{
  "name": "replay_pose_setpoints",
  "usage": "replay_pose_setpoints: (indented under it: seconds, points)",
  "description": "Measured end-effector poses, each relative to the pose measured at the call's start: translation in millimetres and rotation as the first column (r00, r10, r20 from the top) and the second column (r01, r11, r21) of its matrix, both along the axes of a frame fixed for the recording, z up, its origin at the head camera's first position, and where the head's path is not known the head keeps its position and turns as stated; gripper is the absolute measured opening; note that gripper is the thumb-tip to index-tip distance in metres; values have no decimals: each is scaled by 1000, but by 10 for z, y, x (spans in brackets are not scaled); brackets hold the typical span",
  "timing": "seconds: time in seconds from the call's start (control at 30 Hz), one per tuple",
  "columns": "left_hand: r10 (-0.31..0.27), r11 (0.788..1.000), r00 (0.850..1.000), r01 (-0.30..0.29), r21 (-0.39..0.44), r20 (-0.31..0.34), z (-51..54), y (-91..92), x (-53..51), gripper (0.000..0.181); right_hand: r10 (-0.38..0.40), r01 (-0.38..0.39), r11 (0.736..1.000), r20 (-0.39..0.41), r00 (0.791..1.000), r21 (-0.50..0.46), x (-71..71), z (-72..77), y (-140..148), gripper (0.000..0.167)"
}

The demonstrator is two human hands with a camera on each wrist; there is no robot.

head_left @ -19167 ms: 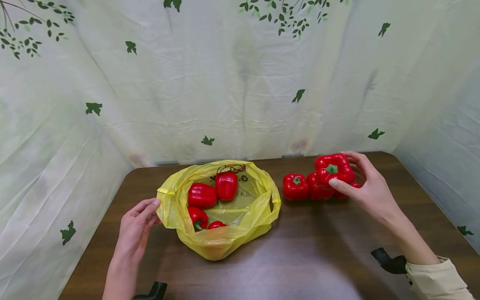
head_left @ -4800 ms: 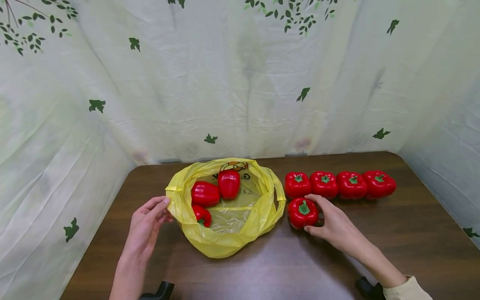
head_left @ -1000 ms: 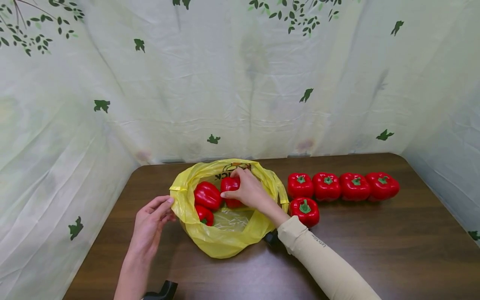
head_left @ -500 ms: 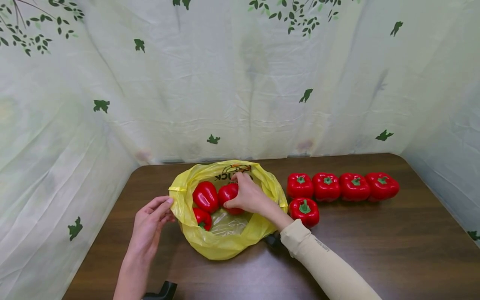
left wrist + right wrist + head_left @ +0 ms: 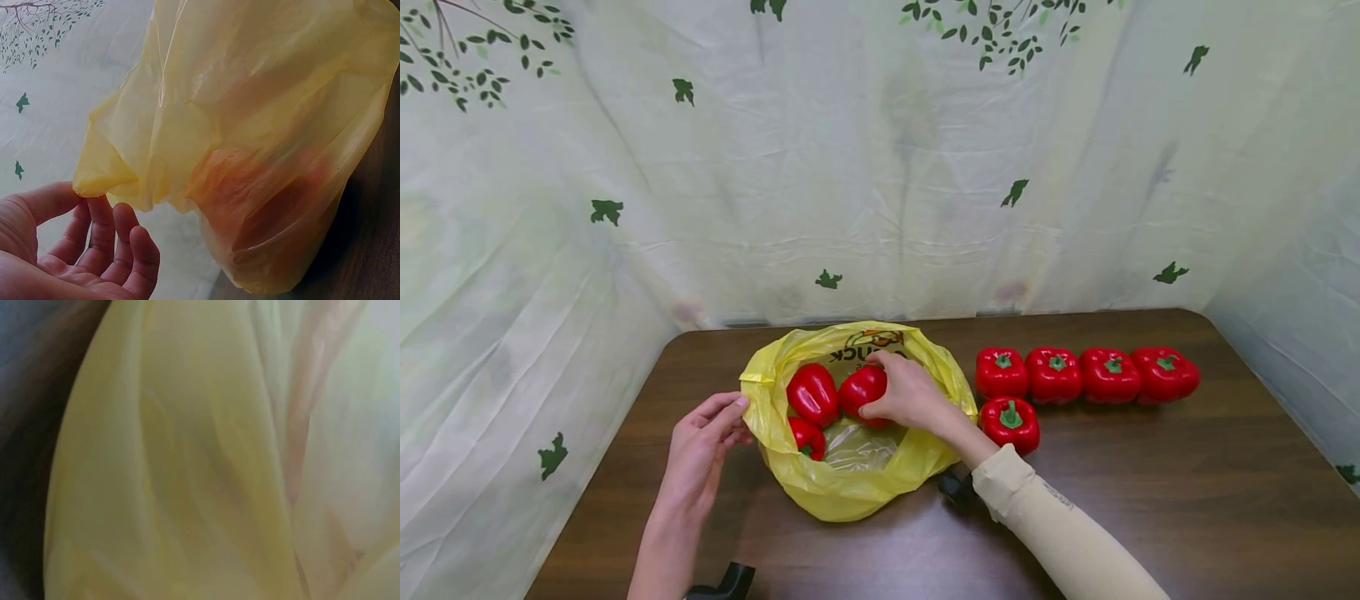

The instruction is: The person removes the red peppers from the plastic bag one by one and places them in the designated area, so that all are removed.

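Note:
A yellow plastic bag (image 5: 850, 492) stands with its mouth wide on the table. My left hand (image 5: 700, 450) pinches the bag's left rim between thumb and fingers; the left wrist view shows the left hand (image 5: 94, 244) at a corner of the yellow bag (image 5: 250, 81). Inside the bag my right hand (image 5: 917, 396) grips a red pepper (image 5: 859, 390). To its left lie another red pepper (image 5: 812, 395) and a lower one (image 5: 806, 437) with a green stem. In the right wrist view the bag's film (image 5: 200, 475) hides the right hand's fingers.
Right of the bag, several red peppers (image 5: 1054, 375) stand in a row on the brown table (image 5: 1150, 492). One more pepper (image 5: 1011, 425) sits in front of the row's left end, close to the bag. A pale curtain (image 5: 887, 167) hangs behind.
Over the last second, the pepper under my right hand has tilted and shifted slightly toward me, and the pepper to its left has turned more upright. My left hand has kept its pinch.

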State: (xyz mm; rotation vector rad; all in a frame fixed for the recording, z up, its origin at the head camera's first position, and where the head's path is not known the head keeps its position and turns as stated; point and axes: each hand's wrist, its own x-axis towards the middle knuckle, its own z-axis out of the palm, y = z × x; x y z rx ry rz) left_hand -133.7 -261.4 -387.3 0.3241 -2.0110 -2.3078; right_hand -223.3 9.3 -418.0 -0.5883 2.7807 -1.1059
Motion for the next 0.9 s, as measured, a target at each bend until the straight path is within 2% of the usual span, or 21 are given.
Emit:
replay_pose_setpoints:
  seconds: [0.37, 0.7, 0.9]
  points:
    - [-1, 1000, 1000, 2, -9, 8, 3, 2, -1, 17, -4, -2, 997, -82, 997, -71, 160, 80, 63, 81]
    - [-5, 1000, 1000, 5, -16, 2, 3, 5, -7, 15, 52, -72, 989, -151, 987, -129, 350, 156, 155, 81]
    - [-3, 1000, 1000, 3, -19, 4, 1, 13, -9, 14, 83, -113, 974, -156, 984, -194, 437, 176, 229, 77]
